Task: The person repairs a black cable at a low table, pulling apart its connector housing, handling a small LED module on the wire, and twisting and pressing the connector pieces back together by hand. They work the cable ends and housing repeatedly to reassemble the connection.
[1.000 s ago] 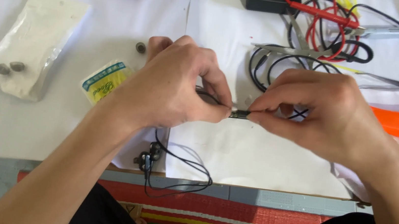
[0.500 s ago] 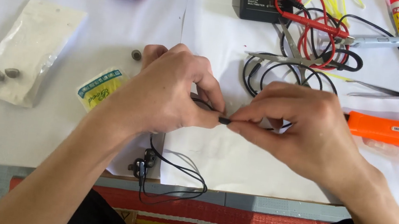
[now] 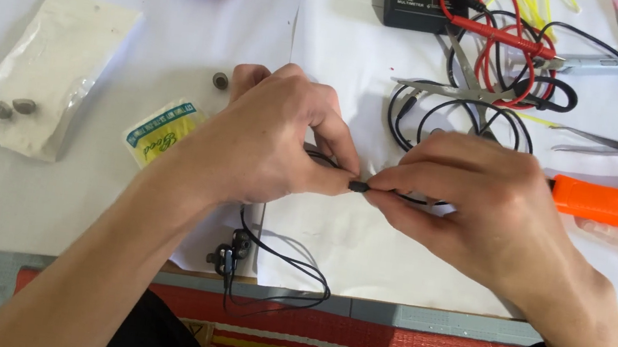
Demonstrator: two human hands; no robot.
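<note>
Both hands meet over the white sheet (image 3: 185,30) at the middle of the table. The left hand (image 3: 264,152) comes in from 8 o'clock, the right hand (image 3: 480,204) from 4 o'clock, and their fingertips close together on a small black plug (image 3: 358,186) between them. The plug's long axis runs 9 to 3 o'clock, in line with both pinches, so neither hand is nearer; each clamps one end. A thin black cable (image 3: 281,261) drops from under the left hand toward 6 o'clock, looping to the earbuds (image 3: 229,254) at the table edge. At 3 o'clock of the right hand lies an orange handle (image 3: 615,206); scissors (image 3: 464,86) and coiled leads lie at 12 o'clock, well apart from the pinch
</note>
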